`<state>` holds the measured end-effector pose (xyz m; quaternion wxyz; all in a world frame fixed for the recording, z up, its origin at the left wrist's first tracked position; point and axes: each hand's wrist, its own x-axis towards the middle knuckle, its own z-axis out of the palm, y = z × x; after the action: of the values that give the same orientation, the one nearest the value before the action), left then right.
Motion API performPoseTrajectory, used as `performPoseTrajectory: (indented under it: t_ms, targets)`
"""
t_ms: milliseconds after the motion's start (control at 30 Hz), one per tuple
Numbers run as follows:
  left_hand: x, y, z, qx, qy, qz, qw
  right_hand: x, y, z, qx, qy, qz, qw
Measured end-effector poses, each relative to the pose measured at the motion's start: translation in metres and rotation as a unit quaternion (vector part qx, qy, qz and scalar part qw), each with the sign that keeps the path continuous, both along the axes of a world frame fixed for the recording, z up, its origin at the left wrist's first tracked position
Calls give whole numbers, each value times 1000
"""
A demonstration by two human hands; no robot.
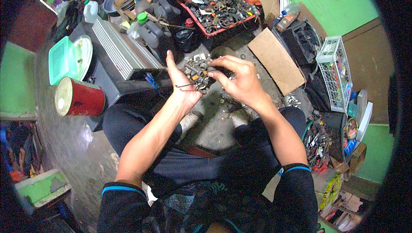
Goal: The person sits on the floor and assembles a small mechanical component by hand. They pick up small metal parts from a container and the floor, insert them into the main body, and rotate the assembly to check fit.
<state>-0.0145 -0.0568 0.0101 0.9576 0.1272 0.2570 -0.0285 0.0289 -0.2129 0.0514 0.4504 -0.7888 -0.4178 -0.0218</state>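
Note:
My left hand [184, 94] is palm up, cupping a heap of small metal parts [198, 70], mostly grey with a few brassy ones. A thin bent metal rod [184, 85] sticks out over the palm near the wrist. From the right, my right hand [242, 82] reaches to the heap, its thumb and forefinger pinched at the near edge. What lies between those fingertips is too small to make out. Below both hands, more small parts are scattered on the grey floor [214, 125] between my bent legs.
Ahead stands a red crate [198, 18] piled with mixed parts. A cardboard sheet [277, 61] lies to the right, beside a white plastic basket [334, 74]. Leftward are a ridged metal panel [120, 48], dark jugs with green caps [153, 33] and a red can [86, 97].

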Motion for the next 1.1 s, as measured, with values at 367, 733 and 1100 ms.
performPoseTrajectory:
  t_ms: [367,733,1100]
  targets:
    - [9,18,-11,-37,-47,25,998,36,4,-12,141,192,-135,962]
    - [12,26,-3,-16,-42,37,998,126,-11,-91,-228,81,-249,938]
    - [10,39,-7,-28,-101,37,994,147,-10,-117,-249,62,-279,925]
